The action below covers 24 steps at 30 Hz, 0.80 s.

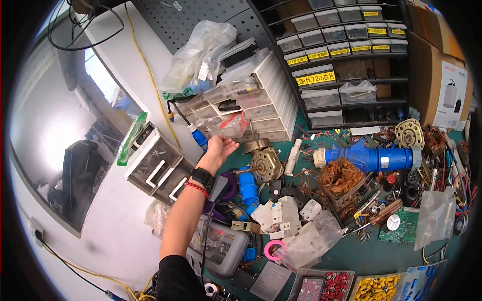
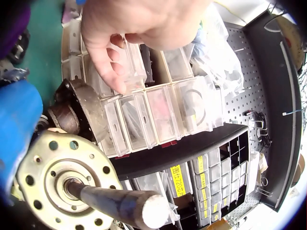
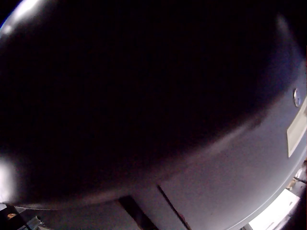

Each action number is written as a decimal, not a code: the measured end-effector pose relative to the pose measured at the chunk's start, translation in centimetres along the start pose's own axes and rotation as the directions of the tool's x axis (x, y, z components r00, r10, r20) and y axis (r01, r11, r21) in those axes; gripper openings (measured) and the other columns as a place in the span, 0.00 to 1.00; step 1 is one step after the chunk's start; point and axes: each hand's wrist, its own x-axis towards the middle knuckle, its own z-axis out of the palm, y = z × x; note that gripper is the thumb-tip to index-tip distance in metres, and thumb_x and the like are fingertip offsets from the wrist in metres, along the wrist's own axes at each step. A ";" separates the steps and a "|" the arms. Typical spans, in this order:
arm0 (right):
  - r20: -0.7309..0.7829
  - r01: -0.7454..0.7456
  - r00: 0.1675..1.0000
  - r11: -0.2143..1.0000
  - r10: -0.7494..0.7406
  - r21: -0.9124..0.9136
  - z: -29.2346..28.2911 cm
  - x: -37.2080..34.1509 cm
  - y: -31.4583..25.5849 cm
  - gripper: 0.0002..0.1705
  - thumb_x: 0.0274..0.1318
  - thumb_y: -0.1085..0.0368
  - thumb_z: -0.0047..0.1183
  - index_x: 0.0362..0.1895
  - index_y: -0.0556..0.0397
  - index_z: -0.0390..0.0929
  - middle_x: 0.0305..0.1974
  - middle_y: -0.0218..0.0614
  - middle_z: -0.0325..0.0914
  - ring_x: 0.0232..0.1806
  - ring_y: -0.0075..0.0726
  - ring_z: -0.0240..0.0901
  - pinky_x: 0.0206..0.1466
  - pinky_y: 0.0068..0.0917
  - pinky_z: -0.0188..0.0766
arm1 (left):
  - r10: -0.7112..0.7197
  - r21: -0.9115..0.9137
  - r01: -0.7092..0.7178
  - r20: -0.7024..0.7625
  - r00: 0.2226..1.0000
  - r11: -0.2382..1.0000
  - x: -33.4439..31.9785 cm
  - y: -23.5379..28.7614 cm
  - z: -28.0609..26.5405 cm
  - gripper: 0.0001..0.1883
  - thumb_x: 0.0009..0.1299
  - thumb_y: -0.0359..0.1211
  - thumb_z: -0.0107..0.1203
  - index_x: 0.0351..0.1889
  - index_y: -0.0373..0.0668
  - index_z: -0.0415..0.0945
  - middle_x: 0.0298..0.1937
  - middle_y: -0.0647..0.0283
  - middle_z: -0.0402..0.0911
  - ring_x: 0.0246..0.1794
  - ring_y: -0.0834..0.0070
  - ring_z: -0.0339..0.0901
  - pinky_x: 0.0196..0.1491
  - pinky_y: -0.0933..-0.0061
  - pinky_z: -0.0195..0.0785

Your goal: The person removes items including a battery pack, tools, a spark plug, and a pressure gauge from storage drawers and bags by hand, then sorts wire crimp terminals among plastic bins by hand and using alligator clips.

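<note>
"Drawer (image 1: pixel 231 131), clear plastic: position?"

"Jutting from the cabinet (image 1: pixel 271 100), edge proud of its neighbours."

"Left hand (image 1: pixel 221 150)?"

"Fingers loosely bent, near the drawer's lower edge. Contact: cannot tell."

"Room to move?"

"Tight beside the round metal part (image 1: pixel 266 165); blue connector (image 1: pixel 199 137) close on the other side."

"Right hand?"

"Out of view. State: cannot tell."

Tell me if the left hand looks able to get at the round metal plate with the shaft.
Probably yes: the left hand is close, and the shaft of the round metal plate sticks out uncovered. The hand would have to leave the clear drawer and pass the darker metal part.
</note>
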 end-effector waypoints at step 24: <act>-0.028 -0.049 0.998 0.999 0.050 0.011 0.4 0.0 -0.6 0.23 0.67 0.54 0.46 0.49 0.66 0.73 0.29 0.36 0.74 0.27 0.31 0.68 0.30 0.26 0.65 | 0.054 0.031 -0.054 0.013 0.998 0.998 0.9 -0.8 0.3 0.14 0.78 0.32 0.35 0.57 0.34 0.58 0.37 0.59 0.67 0.37 0.65 0.72 0.50 0.53 0.79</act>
